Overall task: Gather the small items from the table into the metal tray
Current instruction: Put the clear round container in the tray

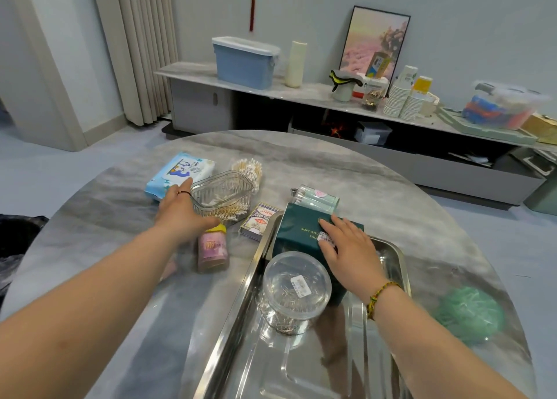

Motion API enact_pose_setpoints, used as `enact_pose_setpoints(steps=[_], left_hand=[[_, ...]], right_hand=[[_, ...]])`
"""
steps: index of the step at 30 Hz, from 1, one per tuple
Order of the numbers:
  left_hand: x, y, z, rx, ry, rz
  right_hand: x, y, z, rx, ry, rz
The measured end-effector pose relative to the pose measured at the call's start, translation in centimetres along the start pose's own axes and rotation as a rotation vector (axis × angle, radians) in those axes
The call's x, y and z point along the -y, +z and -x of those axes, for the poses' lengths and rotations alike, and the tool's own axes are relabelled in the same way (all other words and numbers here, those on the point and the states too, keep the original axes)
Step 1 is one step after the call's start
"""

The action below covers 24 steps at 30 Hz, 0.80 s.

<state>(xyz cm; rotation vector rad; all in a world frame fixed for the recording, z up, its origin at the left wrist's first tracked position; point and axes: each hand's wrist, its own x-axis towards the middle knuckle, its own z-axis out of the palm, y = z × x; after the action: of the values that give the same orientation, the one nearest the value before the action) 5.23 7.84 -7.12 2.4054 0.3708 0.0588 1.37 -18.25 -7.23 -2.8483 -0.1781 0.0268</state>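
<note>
The metal tray [247, 281] lies on the near right of the round marble table. It holds a dark green tissue pack [297, 232] and a clear round jar of pins [297, 290]. My right hand [346, 254] rests flat on the green pack with its fingers spread. My left hand [180, 211] is spread against the near left side of a clear plastic box of cotton swabs [224, 192], which stands on the table. On the table around them are a pink bottle with a yellow cap [212, 252], a card box [260, 220], a mint swab tube [319, 198], a blue wipes pack [180, 172] and a swab bag [248, 169].
A green bath pouf [470, 314] lies on the table to the right of the tray. A black bin bag [15, 235] stands off the table's left edge. Behind the table runs a low sideboard [196, 73] with a blue bin, cups and boxes.
</note>
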Motion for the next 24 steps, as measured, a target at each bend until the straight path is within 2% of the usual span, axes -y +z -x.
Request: enact_pose_setpoints(steps=[3, 10, 17, 21, 24], left_hand=[[-0.3, 0.3, -1.2, 0.035, -0.010, 0.000], [-0.3, 1.0, -3.0, 0.076, -0.009, 0.067], [-0.6, 2.2, -2.5, -0.080, -0.002, 0.125], [-1.2, 1.7, -1.5, -0.185, 0.008, 0.241], [-2.5, 0.3, 0.4, -0.251, 0.070, 0.297]], right_hand=[[-0.4, -0.5, -0.3, -0.024, -0.017, 0.042], [-0.7, 0.0, -0.5, -0.049, -0.021, -0.031], [-0.8, 0.3, -0.4, -0.046, -0.020, -0.034], [-0.8, 0.1, -0.6, -0.029, -0.015, -0.054], [-0.5, -0.7, -0.5, -0.005, -0.002, -0.094]])
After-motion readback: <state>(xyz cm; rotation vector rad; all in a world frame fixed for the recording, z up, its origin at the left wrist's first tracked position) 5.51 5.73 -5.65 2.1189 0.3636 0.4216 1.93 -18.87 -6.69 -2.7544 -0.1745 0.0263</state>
